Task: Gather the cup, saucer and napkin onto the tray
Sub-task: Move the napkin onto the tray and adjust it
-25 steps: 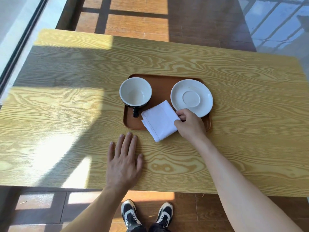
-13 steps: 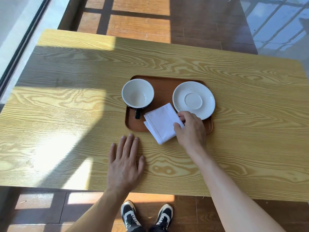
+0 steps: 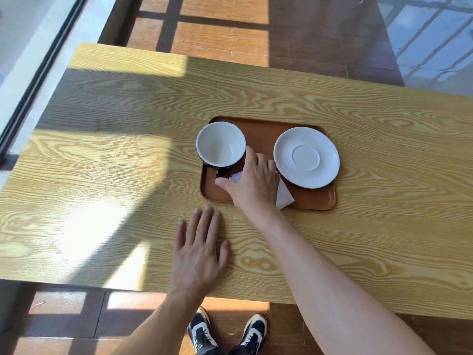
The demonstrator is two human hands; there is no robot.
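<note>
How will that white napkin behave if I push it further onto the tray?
The napkin looks like thin folded cloth, so probably floppy and light. Under the right hand it may bunch rather than slide on the tray.

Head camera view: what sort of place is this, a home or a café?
Probably a café or a sunlit dining corner, though I cannot be sure. A brown serving tray holds an empty cup, a white saucer and a napkin on a wood-grain table beside a large floor-level window.

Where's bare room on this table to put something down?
The table is bare left of the tray, beyond it, and right of the right hand. The tray is crowded: cup, saucer, napkin. The left hand lies near the front edge.
</note>
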